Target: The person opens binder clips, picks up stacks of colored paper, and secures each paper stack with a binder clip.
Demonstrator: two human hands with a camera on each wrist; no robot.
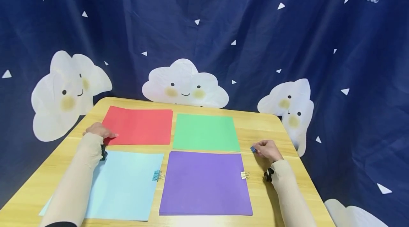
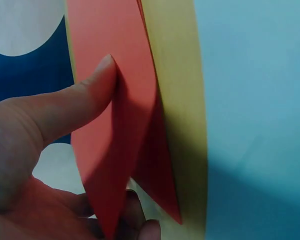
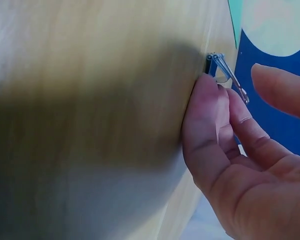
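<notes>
At the table's left, my left hand [image 1: 98,130] pinches the near left corner of the red paper [image 1: 140,125]. In the left wrist view the thumb presses on top and the other fingers are underneath, bending up the upper red paper [image 2: 132,45]; a lower red corner lies beneath it. Over on the right, my right hand [image 1: 267,149] is beside a small blue binder clip [image 1: 253,149]. Its fingertips touch the clip [image 3: 213,66] in the right wrist view, while the thumb stands apart from the fingers. Part of the clip is hidden behind the fingers.
Light blue paper [image 1: 123,188] carries a teal binder clip [image 1: 156,175] on its right edge. Purple paper [image 1: 204,184] has a pale binder clip [image 1: 243,175] on its right edge. Green paper [image 1: 206,133] shows no clip. A dark blue cloud-print curtain [image 1: 249,35] hangs behind the wooden table [image 1: 255,124].
</notes>
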